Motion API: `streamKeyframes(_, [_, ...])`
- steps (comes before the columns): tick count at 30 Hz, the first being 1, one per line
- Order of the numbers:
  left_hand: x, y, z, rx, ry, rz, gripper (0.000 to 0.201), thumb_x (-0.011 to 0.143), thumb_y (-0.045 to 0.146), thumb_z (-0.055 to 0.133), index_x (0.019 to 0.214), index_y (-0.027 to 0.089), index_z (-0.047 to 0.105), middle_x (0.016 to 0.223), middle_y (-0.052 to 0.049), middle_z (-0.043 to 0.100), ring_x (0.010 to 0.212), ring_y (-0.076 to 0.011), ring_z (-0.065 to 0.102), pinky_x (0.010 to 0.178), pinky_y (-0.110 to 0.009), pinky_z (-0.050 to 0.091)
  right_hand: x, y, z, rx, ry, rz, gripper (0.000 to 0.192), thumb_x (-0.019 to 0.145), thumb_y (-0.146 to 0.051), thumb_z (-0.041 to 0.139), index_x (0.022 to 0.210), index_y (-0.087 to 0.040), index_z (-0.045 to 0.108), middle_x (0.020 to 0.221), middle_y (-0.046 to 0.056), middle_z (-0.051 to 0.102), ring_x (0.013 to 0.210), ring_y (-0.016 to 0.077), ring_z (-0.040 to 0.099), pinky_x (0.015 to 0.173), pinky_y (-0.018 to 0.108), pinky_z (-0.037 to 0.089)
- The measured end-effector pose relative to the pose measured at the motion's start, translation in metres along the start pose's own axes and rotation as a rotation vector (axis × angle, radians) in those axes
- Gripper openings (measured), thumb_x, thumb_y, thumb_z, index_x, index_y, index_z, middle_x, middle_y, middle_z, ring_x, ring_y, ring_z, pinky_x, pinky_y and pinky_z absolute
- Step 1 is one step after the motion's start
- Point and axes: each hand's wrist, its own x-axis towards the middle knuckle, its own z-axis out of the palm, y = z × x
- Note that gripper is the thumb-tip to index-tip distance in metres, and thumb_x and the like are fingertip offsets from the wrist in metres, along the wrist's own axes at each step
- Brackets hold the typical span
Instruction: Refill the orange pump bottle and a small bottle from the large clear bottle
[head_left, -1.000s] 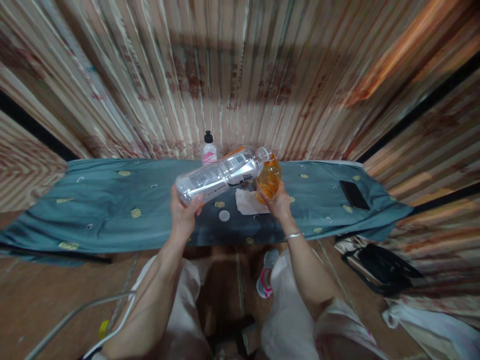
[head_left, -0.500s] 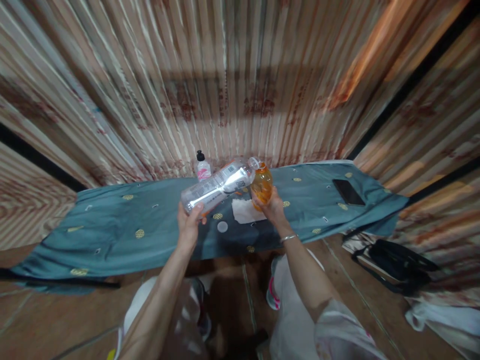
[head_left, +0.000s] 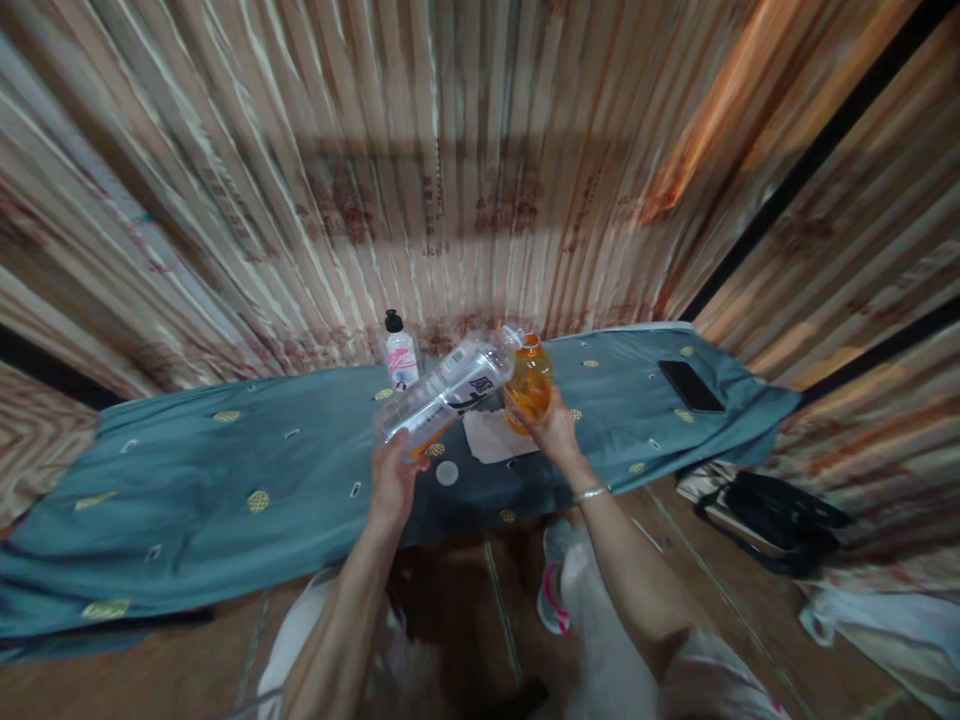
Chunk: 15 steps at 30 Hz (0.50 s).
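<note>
Since a second ago the view has swung left and the clear bottle [head_left: 450, 388] is tipped steeper, its mouth staying at the orange bottle's [head_left: 529, 384] neck. Largest is the smooth teal cloth [head_left: 225, 480] with woven yellow dots. The left hand [head_left: 393, 482] grips the ribbed plastic bottle's base; the right hand [head_left: 553, 432] clasps the rounded orange one. Between them lie a crumpled white tissue [head_left: 487, 440] and a small round cap [head_left: 447, 473].

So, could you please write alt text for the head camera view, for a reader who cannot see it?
The left hand tilts a clear plastic bottle so its mouth meets the top of an orange bottle held by the right hand, above a teal cloth. A white napkin, white cap, small black-capped bottle and phone lie on it.
</note>
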Motion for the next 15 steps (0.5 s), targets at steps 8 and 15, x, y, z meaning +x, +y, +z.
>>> streamKeyframes(8, [-0.004, 0.000, -0.005, -0.037, 0.038, -0.030, 0.049, 0.062, 0.047, 0.087, 0.098, 0.016, 0.073, 0.078, -0.004, 0.078, 0.056, -0.0167, 0.068, 0.044, -0.022, 0.046, -0.005, -0.005, -0.003, 0.021, 0.021, -0.024, 0.074, 0.079, -0.054, 0.081, 0.137, -0.013, 0.059, 0.118, 0.020, 0.081, 0.108, 0.0380, 0.080, 0.092, 0.047, 0.064])
streamKeyframes(15, [-0.005, 0.008, -0.004, -0.064, 0.047, -0.021, 0.049, 0.060, 0.046, 0.088, 0.098, 0.018, 0.075, 0.079, -0.003, 0.079, 0.055, -0.0163, 0.068, 0.042, -0.021, 0.044, -0.008, -0.016, 0.004, 0.009, 0.018, -0.011, 0.077, 0.078, -0.061, 0.081, 0.137, -0.016, 0.059, 0.114, 0.019, 0.082, 0.103, 0.0379, 0.081, 0.086, 0.046, 0.065])
